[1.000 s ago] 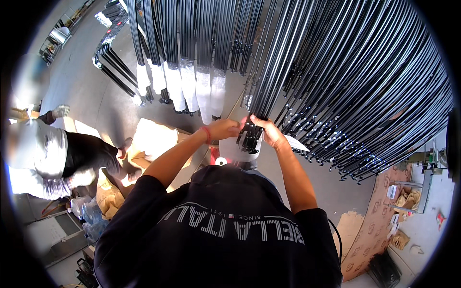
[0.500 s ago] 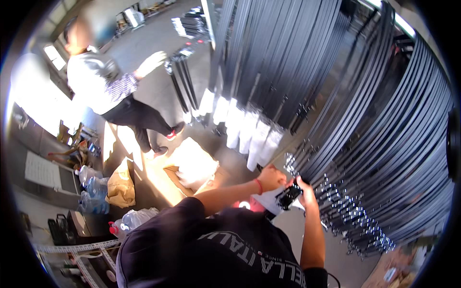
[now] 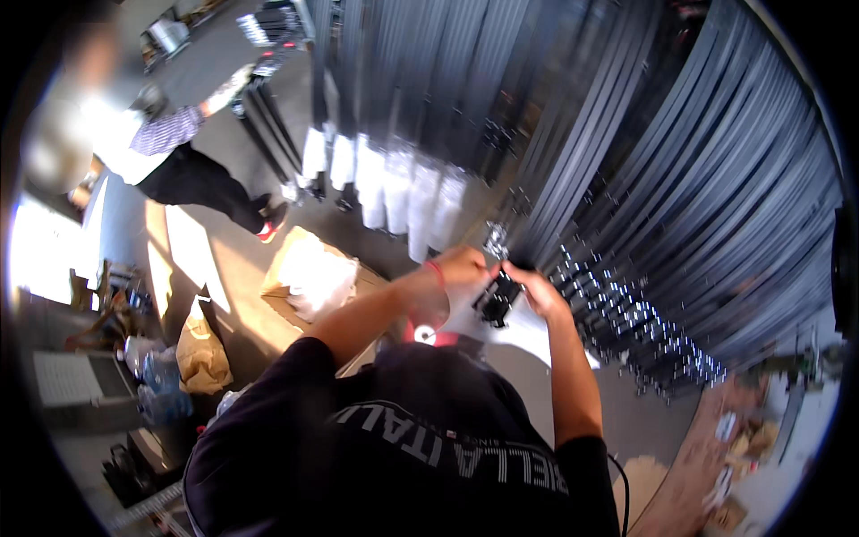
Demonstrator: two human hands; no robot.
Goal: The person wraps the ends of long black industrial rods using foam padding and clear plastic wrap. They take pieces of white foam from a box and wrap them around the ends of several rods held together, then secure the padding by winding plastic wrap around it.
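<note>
Both my hands meet in front of my chest, beside the ends of the hanging metal bars. My right hand (image 3: 535,290) is closed, its thumb along the edge of a small black fitting (image 3: 498,299) with a dark, shiny body. Close by on the left, my left hand (image 3: 463,267) has its fingers pinched together near the fitting's upper end; what is between them is too small to make out. A shiny silvery piece (image 3: 495,238) shows just beyond the fingertips. Below the fitting lies a pale white surface (image 3: 523,333), and a red object with a bright round spot (image 3: 424,335) sits under my left wrist.
Long dark bars (image 3: 716,188) hang in dense rows ahead and right, some ends in white wraps (image 3: 398,190). An open carton (image 3: 279,279), a brown paper bag (image 3: 202,351) and plastic bottles (image 3: 161,389) stand left. Another person (image 3: 192,170) holds dark bars at the far left.
The view has swung right, so the surroundings sit further left. My hands stay together at the black fitting, which now appears more upright. The other person still reaches toward the bars.
</note>
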